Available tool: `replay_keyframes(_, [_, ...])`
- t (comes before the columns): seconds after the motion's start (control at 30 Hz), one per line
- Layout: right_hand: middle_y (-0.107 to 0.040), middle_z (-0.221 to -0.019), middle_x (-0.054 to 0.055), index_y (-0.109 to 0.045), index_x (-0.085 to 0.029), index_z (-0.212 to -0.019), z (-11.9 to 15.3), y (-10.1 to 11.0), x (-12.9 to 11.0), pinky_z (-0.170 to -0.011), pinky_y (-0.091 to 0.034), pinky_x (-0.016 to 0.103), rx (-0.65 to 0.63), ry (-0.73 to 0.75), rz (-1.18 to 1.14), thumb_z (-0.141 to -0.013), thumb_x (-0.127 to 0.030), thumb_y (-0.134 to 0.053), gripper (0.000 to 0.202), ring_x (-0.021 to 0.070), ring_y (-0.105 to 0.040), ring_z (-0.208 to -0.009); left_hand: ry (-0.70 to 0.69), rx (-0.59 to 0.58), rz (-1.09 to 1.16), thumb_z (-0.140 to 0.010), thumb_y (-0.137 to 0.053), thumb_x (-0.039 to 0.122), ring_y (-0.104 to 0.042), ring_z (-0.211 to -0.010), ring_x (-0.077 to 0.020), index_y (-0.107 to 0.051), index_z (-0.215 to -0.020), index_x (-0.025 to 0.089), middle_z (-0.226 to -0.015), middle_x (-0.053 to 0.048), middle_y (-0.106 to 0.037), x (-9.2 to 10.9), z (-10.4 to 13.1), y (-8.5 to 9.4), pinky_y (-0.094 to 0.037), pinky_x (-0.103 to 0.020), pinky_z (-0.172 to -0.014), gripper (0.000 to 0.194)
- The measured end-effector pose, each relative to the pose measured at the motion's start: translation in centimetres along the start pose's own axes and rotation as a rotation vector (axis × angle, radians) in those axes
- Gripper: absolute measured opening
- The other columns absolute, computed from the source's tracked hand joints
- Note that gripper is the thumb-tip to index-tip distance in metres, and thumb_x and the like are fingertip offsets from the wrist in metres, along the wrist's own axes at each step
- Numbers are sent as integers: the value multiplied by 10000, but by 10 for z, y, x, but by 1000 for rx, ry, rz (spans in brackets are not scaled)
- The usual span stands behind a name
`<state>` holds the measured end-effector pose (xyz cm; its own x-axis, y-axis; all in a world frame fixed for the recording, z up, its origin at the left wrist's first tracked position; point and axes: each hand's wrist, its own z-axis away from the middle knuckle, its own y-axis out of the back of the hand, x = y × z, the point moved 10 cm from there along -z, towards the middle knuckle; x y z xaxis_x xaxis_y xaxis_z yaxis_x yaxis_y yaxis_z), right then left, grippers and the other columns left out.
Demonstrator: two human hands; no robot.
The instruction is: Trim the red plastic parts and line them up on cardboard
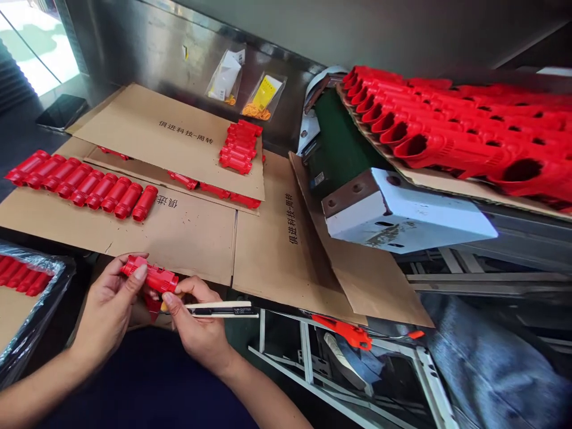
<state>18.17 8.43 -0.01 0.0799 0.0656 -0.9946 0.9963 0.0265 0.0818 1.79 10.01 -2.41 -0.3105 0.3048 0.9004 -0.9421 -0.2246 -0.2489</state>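
Between my hands is a red plastic tube-shaped part (154, 277), held above the near edge of the cardboard. My left hand (109, 304) is closed around its left end, the thumb pressing on top. My right hand (199, 322) grips a utility knife (226, 309) with a pale body and black strip, lettered "CUTTER"; its fingertips also touch the right end of the red part. The knife's blade tip is hidden by the fingers. Another bit of red plastic (152, 307) hangs below the part. A row of similar red tubes (92, 185) lies on the cardboard beyond my left hand.
Cardboard sheets (187, 250) cover the table, with a red stack (241, 146) on the upper sheet. Two clear bags (264, 96) lie behind. At right, a conveyor (353, 137) carries many red parts (469, 131). A plastic-lined bin (27, 322) stands at left; a phone (62, 111) lies behind.
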Motion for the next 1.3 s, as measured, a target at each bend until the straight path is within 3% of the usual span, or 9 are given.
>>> replay_keyframes(0.1, [-633, -643, -46, -622, -240, -816, 0, -1, -8, -519, -423, 232, 0, 76, 67, -987, -310, -705, 202, 113, -547, -506, -25, 32, -121, -634, -1023, 395, -716, -694, -164, -645, -1153, 198, -793, 10, -773, 5, -1, 2, -600, -247, -664, 671])
replay_keyframes(0.27, [-675, -652, -35, -635, -230, -856, 2, -5, -7, -524, -437, 225, -19, 75, 55, -996, -300, -710, 174, 112, -568, -506, 11, -48, -150, -809, -886, 559, -493, -427, -98, -644, -1051, 177, -582, 64, -630, -1, -3, -6, -441, -218, -433, 512])
replay_keyframes(0.43, [-676, -677, -37, -636, -223, -857, 4, -4, -16, -556, -464, 208, 0, 149, 59, -966, -244, -728, 144, 109, -605, -543, 40, -91, -63, -725, -991, 449, -522, -476, -82, -590, -1181, 193, -675, 69, -663, -6, 0, -6, -394, -170, -431, 659])
replay_keyframes(0.6, [-681, -673, -33, -640, -220, -823, 7, -5, -17, -566, -463, 210, -14, 164, 40, -950, -231, -740, 162, 108, -605, -549, 106, -290, -51, -813, -951, 404, -513, -502, -75, -585, -1266, 185, -678, 75, -633, -11, 2, -13, -427, -181, -484, 623])
replay_keyframes(0.73, [-673, -668, -31, -639, -221, -821, 10, -7, -7, -540, -452, 216, -24, 103, -24, -949, -258, -749, 172, 103, -589, -517, 107, -358, -29, -846, -934, 352, -556, -561, -82, -579, -1320, 199, -767, 48, -670, -12, 0, -10, -469, -192, -524, 612])
replay_keyframes(0.87, [-574, -576, -77, -584, -233, -851, 13, -12, 15, -429, -395, 194, -61, -91, -212, -989, -409, -735, 270, 79, -489, -394, 105, -430, 1, -842, -937, 320, -590, -571, -103, -568, -1375, 225, -778, 44, -692, -11, 4, -12, -511, -211, -524, 655])
replay_keyframes(1.0, [-540, -562, -86, -552, -236, -865, 13, -17, 23, -390, -368, 179, -80, -172, -271, -981, -541, -737, 376, 77, -478, -381, 153, -392, 27, -761, -991, 308, -640, -631, -112, -556, -1423, 250, -901, 21, -747, -9, 10, -9, -547, -225, -584, 794])
replay_keyframes(1.17, [-511, -544, -92, -559, -233, -863, 10, -16, 13, -410, -357, 183, -75, -81, -193, -1003, -474, -724, 324, 80, -484, -399, 123, -289, 5, -808, -952, 420, -607, -565, -106, -512, -1412, 206, -783, 40, -724, -4, 11, -8, -537, -230, -563, 778])
replay_keyframes(1.3, [-535, -576, -76, -566, -235, -867, 9, -15, 8, -419, -373, 191, -72, -37, -152, -1011, -480, -716, 321, 87, -499, -426, 69, -255, -67, -854, -920, 344, -614, -502, -105, -451, -1409, 241, -730, 66, -733, 2, 8, -7, -542, -226, -542, 734])
